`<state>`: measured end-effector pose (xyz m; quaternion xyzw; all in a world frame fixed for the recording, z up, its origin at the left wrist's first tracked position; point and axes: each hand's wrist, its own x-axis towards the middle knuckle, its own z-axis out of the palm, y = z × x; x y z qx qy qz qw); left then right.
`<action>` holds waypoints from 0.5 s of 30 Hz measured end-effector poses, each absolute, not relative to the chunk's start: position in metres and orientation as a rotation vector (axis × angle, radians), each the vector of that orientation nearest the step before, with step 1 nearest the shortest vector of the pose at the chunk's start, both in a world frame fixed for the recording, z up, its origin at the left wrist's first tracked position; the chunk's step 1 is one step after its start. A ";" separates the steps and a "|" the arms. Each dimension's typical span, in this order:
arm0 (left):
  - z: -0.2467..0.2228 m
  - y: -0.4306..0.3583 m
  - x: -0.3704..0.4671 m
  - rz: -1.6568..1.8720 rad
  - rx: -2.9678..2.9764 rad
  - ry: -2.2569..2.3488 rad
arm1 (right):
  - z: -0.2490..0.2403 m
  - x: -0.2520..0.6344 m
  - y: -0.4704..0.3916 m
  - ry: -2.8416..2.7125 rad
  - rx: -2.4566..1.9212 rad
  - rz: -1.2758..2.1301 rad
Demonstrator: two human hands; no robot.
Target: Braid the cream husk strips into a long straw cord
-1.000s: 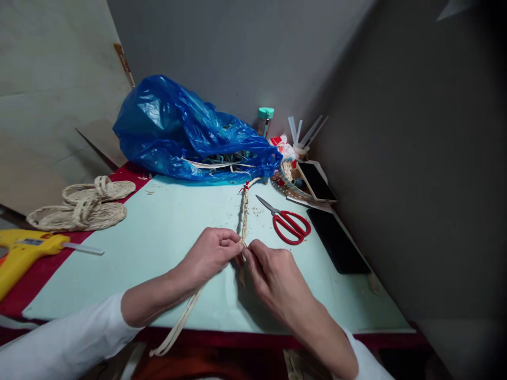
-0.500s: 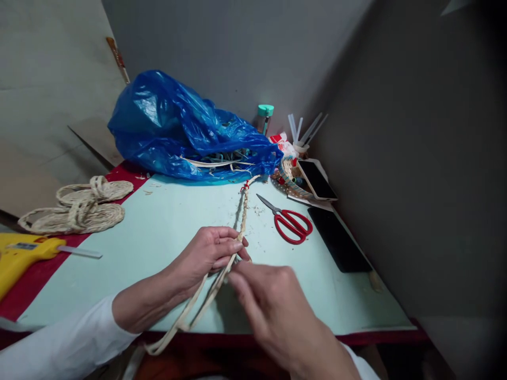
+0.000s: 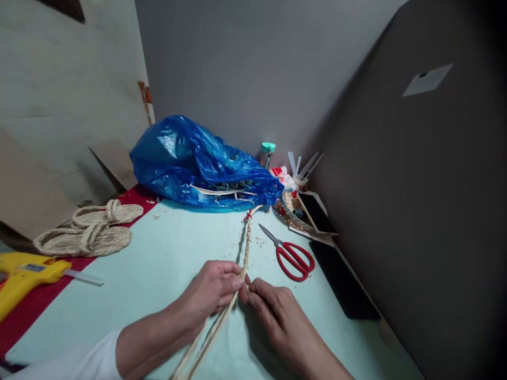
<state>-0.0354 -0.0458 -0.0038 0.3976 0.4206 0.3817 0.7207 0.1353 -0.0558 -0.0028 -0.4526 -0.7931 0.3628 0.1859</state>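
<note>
A thin plaited straw braid (image 3: 247,245), tied with red thread at its far end, runs towards me over the pale green tabletop (image 3: 174,248). My left hand (image 3: 217,287) pinches the braid at its near end between thumb and fingers. Loose straw strands (image 3: 212,338) trail from under that hand to the front edge of the view. Close against it on the right, my right hand (image 3: 273,309) is closed, thumb against the index finger, on a strand beside the braid. The fingertips of both hands almost touch, and the strand there is mostly hidden.
Red-handled scissors (image 3: 293,258) lie right of the braid, beside a black phone (image 3: 340,279). A blue plastic bag (image 3: 198,163) with straw in it sits behind. Woven straw sandals (image 3: 91,235) and a yellow glue gun (image 3: 35,274) are at left. A basket (image 3: 291,211) stands at back right.
My right hand has moved away from the front strands to the right side of the braid. The view has tilted up, so things sit lower. My left hand keeps its pinch.
</note>
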 end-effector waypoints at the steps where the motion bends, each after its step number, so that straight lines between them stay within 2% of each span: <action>1: -0.004 -0.046 -0.035 0.847 0.879 0.937 | -0.001 0.136 -0.056 -2.294 -1.288 0.967; 8: -0.008 -0.042 -0.036 0.863 0.865 0.938 | 0.046 0.145 -0.013 -2.506 -1.260 0.869; 11: -0.007 -0.042 -0.036 0.848 0.889 0.935 | 0.058 0.131 0.032 -2.453 -1.234 0.464; 15: -0.008 -0.042 -0.035 0.843 0.939 0.927 | 0.047 0.084 0.094 -2.570 -1.205 -0.001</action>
